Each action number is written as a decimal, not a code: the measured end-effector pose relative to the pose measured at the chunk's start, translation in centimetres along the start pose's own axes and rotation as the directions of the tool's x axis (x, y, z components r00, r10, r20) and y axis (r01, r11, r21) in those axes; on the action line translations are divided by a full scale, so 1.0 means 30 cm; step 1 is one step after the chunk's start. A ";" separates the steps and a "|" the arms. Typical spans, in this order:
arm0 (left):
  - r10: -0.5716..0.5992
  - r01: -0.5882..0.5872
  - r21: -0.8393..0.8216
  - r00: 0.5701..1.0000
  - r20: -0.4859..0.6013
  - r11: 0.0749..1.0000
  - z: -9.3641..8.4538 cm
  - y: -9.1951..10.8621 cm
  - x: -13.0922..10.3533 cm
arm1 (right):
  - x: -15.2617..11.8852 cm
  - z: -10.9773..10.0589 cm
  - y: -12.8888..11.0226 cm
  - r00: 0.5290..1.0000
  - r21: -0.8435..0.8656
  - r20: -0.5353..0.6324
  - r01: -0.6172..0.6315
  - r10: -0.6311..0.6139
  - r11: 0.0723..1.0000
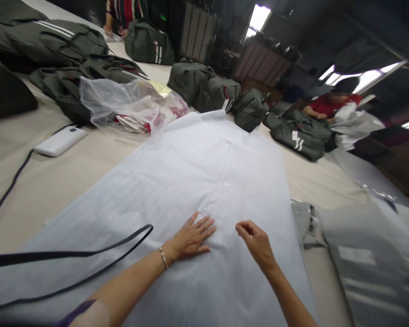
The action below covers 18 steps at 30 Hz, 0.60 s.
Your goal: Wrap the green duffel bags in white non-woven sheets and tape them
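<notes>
Palm down, your left hand (193, 237) lies spread on the white sheet (252, 190) over the table (75, 170); your right hand (259, 245) bunches fingertips (241, 227) together, nothing visible between them; press evenly and ease creases (209, 195) outward

white sheet (197, 181) | spread across cream table (85, 172) | lightly creased | far edge seemingly curled

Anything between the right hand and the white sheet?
Nothing visible stands between the right hand and the white sheet. The left hand lies spread on the sheet, and the black strap is farther left, out of the way.
</notes>
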<state>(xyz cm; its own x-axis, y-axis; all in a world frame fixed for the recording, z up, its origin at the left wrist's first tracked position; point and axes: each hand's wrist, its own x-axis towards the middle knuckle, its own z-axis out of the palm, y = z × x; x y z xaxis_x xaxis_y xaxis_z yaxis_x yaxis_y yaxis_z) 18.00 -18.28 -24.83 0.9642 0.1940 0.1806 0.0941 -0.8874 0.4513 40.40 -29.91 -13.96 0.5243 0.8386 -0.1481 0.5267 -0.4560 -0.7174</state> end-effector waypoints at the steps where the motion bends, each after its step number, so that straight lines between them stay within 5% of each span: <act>1: -0.003 0.003 -0.010 1.000 -0.003 1.000 -0.001 -0.001 0.001 | -0.127 0.023 0.002 0.999 0.011 0.049 0.015 -0.016 1.000; 4: -0.031 0.030 -0.038 0.999 -0.020 0.999 -0.004 -0.005 0.008 | -0.443 0.127 0.016 0.993 0.021 0.117 -0.034 0.031 0.999; 7: -0.047 0.044 -0.056 0.998 -0.049 0.997 -0.021 0.003 0.018 | -0.610 0.237 0.046 0.983 0.025 0.151 -0.105 0.100 0.994; 12: -0.086 0.094 -0.138 0.994 0.065 0.986 -0.094 0.084 -0.018 | -0.645 0.306 0.072 0.985 -0.003 0.159 -0.073 0.073 0.997; 18: -0.309 0.344 -0.194 0.933 0.186 0.919 -0.132 0.282 -0.231 | -0.640 0.315 0.042 0.976 -0.217 0.215 0.085 -0.038 0.972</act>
<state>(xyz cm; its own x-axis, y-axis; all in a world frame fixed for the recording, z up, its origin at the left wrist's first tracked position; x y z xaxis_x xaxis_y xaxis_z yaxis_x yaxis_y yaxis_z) 11.14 -25.48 -18.80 0.9162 0.3780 -0.1334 0.3695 -0.6675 0.6465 24.67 -43.78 -18.47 0.3484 0.8995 -0.2636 0.7022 -0.4368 -0.5623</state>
